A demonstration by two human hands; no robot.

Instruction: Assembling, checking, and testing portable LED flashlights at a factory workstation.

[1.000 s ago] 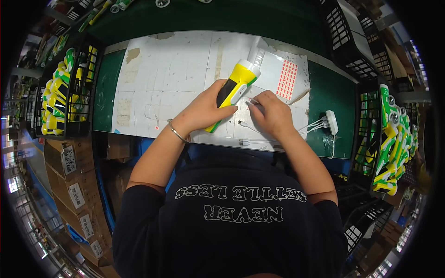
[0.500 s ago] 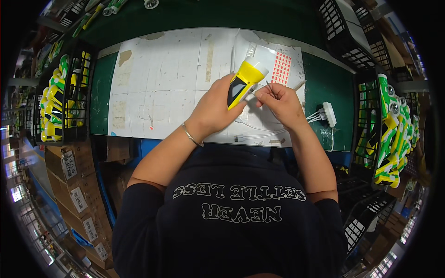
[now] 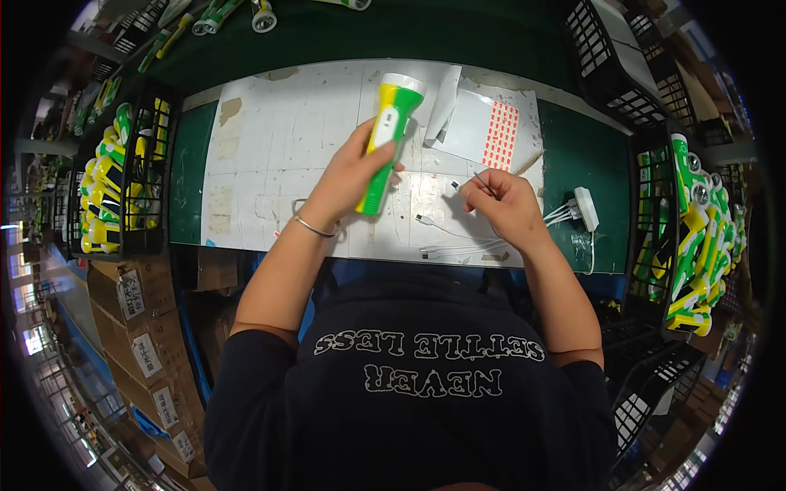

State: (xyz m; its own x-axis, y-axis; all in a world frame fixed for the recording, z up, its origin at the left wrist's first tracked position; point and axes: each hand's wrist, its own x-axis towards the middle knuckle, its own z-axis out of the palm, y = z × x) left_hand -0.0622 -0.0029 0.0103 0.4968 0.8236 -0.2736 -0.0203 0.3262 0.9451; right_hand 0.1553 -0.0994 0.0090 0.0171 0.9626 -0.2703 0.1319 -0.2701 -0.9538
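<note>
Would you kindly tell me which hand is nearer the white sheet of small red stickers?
Right: the right hand is just below the sticker sheet; the left hand is farther away, to its left.

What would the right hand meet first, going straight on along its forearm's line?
Probably the white sheet with red stickers; the right hand might pass over it, though, as the hand's height is unclear.
</note>
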